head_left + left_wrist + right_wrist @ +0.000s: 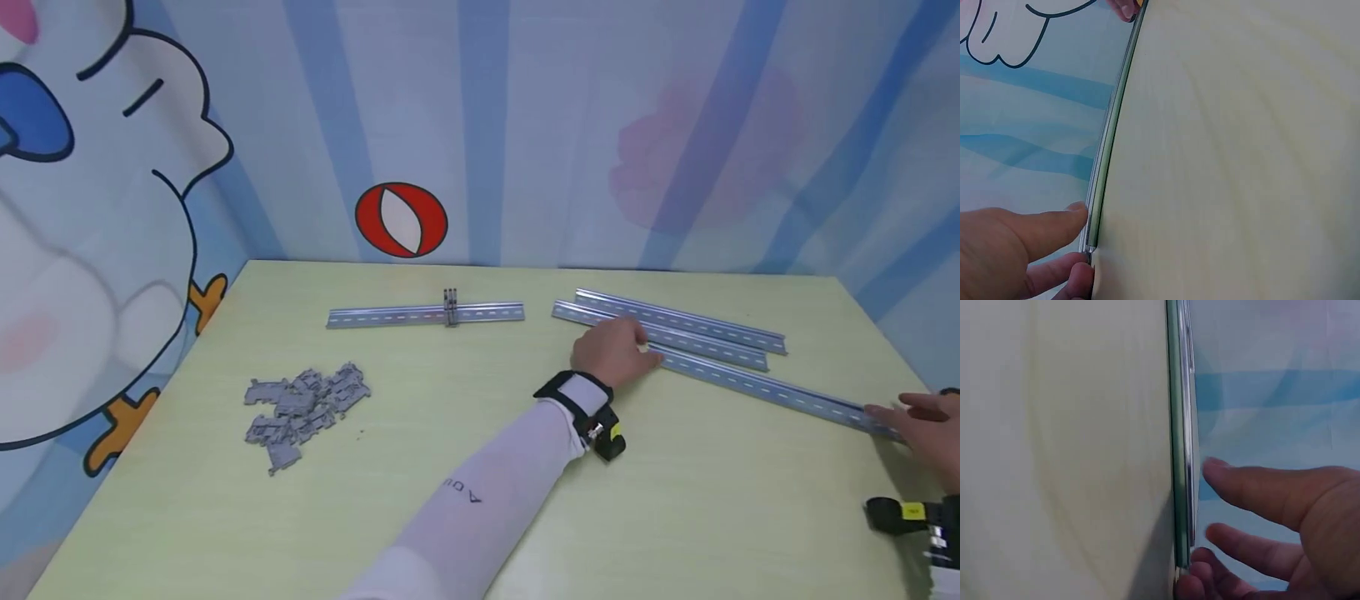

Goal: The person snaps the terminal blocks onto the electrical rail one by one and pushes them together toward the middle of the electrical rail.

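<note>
A long grey toy track (757, 388) with a white dashed line lies slantwise on the right half of the table. My left hand (609, 354) pinches its left end; in the left wrist view the thumb (1075, 212) meets its edge. At the other end is my right hand (926, 429). In the right wrist view its thumb (1229, 478) stands just off the track's side, with lower fingertips (1200, 572) right at the end. Two similar tracks, a middle one (712, 344) and a back one (682, 319), lie beyond, roughly parallel.
Another grey track (386, 317) lies at the back centre, with small dark upright pieces (450, 307) standing across it. A loose pile of small grey plastic parts (300, 408) is on the left of the pale table (450, 383). A printed cloth backdrop (540, 150) rises behind.
</note>
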Available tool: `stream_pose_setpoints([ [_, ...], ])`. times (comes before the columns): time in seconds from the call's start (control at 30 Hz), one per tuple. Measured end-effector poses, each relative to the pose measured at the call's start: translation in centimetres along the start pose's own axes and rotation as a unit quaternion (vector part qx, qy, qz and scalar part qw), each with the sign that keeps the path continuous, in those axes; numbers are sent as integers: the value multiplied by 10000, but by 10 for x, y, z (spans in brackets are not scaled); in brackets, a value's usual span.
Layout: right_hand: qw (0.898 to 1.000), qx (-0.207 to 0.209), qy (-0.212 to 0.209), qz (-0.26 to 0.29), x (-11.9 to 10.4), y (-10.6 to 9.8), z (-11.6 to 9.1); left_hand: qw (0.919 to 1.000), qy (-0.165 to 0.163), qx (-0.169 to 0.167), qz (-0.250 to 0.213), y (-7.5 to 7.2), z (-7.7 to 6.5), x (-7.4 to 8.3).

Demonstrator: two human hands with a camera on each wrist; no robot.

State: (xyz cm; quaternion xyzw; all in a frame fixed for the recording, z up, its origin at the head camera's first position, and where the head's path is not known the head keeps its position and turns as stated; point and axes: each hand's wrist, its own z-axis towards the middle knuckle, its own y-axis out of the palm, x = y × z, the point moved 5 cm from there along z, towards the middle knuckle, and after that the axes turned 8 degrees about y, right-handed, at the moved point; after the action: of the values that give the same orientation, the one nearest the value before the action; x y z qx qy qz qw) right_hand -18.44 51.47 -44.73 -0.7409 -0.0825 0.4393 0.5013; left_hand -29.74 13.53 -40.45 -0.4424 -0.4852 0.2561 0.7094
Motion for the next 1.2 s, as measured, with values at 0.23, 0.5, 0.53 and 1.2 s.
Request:
stream_pose_setpoints([
  [0.23,9949,-928,167,-372,12,-9,5,9992,63,-270,277,-1,0,9],
  [0.5,9980,-419,-453,-112,7,-17,1,9993,335,-158,94,-3,0,9],
  [0.53,9980,-378,-493,-76,8,-17,1,9992,385,-143,-27,-3,-1,9],
  [1.2,9526,-1717,-2486,363,-75,7,-57,9663,1002,-690,-2268,-70,-45,-72],
])
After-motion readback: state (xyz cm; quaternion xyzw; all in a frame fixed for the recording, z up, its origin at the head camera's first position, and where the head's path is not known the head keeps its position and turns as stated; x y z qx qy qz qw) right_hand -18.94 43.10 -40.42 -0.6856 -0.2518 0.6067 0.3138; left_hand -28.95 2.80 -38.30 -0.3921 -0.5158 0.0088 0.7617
